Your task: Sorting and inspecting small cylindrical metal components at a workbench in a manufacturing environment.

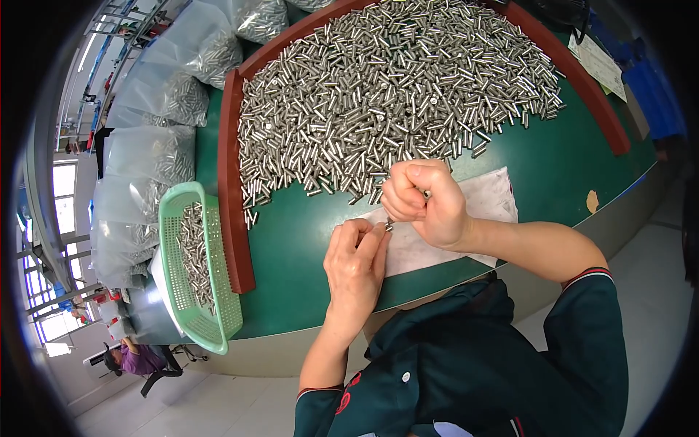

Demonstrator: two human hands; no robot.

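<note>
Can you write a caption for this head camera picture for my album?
Two hands, left and right, pinch a small metal pin beside a pin heap.

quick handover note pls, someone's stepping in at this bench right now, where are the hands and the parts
Left hand: fingers pinched on a small metal pin over the white cloth.
Right hand: closed in a fist just above, gripping something thin; what it is cannot be told.
Parts: a big heap of loose metal pins on the green table, inside the red-brown border. A green basket at the left holds a smaller batch. Clear bags of pins lie beyond it.
Done: some pins are in the basket.
Left: most pins are still in the heap.
</note>
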